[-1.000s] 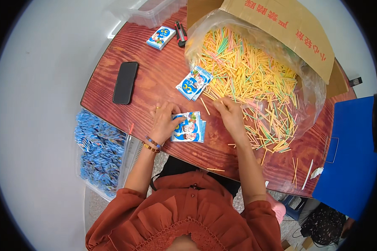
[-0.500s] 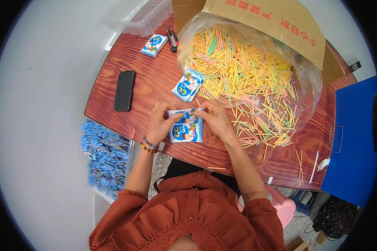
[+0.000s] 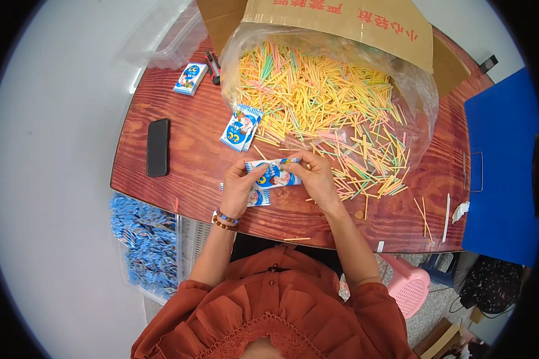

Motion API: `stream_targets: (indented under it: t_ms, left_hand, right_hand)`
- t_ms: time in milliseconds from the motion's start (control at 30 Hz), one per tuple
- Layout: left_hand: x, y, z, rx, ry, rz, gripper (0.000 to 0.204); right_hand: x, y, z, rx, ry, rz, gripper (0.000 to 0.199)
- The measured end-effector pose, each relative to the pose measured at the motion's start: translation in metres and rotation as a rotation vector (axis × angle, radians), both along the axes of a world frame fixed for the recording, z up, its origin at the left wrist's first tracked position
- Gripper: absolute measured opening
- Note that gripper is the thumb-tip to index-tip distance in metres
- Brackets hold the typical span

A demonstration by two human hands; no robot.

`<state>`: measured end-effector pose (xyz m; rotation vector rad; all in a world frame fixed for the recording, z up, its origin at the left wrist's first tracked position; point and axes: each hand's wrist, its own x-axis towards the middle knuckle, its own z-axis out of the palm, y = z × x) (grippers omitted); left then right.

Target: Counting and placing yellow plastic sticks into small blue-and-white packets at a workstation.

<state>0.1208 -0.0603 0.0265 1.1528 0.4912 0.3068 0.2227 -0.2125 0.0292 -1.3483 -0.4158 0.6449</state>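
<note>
Head view: over the wooden counter (image 3: 173,197), beside the bag of coloured sticks (image 3: 329,102), left hand (image 3: 241,186) and right hand (image 3: 315,177) pinch a blue-white packet (image 3: 273,173) (sticks poking out); a slack pinch could spill them.

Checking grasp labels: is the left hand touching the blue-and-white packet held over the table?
Touching. The head view shows the left hand pinching the left end of the blue-and-white packet, while the right hand holds its other end.
</note>
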Motion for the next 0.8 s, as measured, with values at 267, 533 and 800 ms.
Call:
stream_targets:
  t_ms: [267,533,800]
  left_hand:
    - [0.018,-0.019,-0.003,-0.039,-0.026,0.064,0.006]
    - [0.03,-0.033,-0.004,0.027,-0.027,0.074,0.01]
    - [0.03,-0.029,-0.016,-0.172,-0.015,0.133,0.013]
  right_hand:
    - [0.013,-0.016,0.0,-0.038,-0.086,-0.098,0.007]
    - [0.019,-0.025,0.003,-0.072,-0.112,-0.131,0.01]
    - [0.106,-0.055,-0.007,-0.474,-0.391,-0.357,0.024]
